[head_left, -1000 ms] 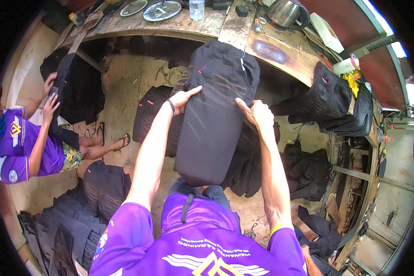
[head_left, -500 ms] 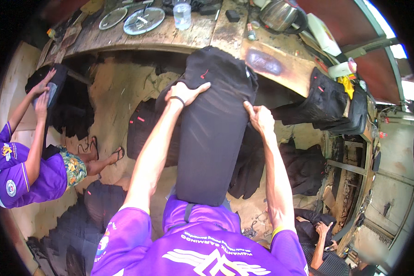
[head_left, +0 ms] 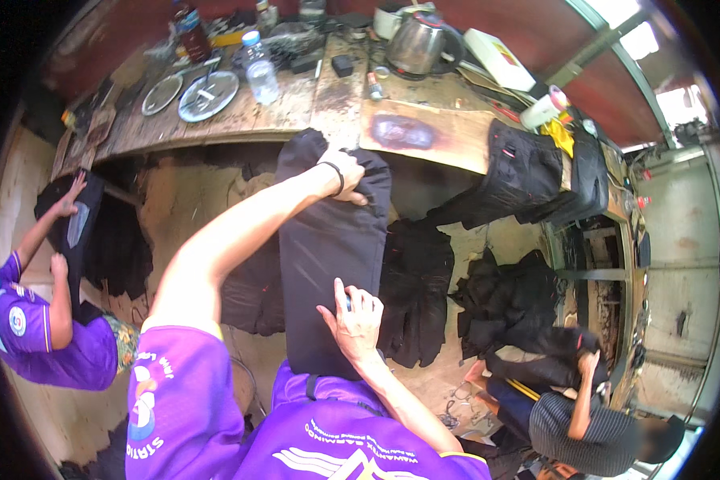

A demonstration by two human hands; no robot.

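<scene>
A black pair of trousers (head_left: 326, 248) lies stretched smooth over a long flat form, running from the workbench edge down to my waist. Pale streaks cross the cloth. My left hand (head_left: 346, 178), with a dark band at the wrist, is closed on the fabric near the upper end, its fingers curled. Lower down, my right hand (head_left: 354, 320) rests against the right side of the cloth, fingers apart and thumb out. A small bluish spot shows at one of its fingers; I cannot tell what it is.
The wooden workbench (head_left: 216, 132) carries plates, a water bottle (head_left: 258, 70) and a metal kettle (head_left: 416, 46). More black trousers (head_left: 524, 164) hang at the right; dark garments (head_left: 508, 292) lie below. Co-workers sit left (head_left: 52, 344) and lower right (head_left: 572, 416).
My left hand has gone from spread on the cloth to closed near its upper right. My right hand has moved from the upper right edge down the cloth. The view has shifted.
</scene>
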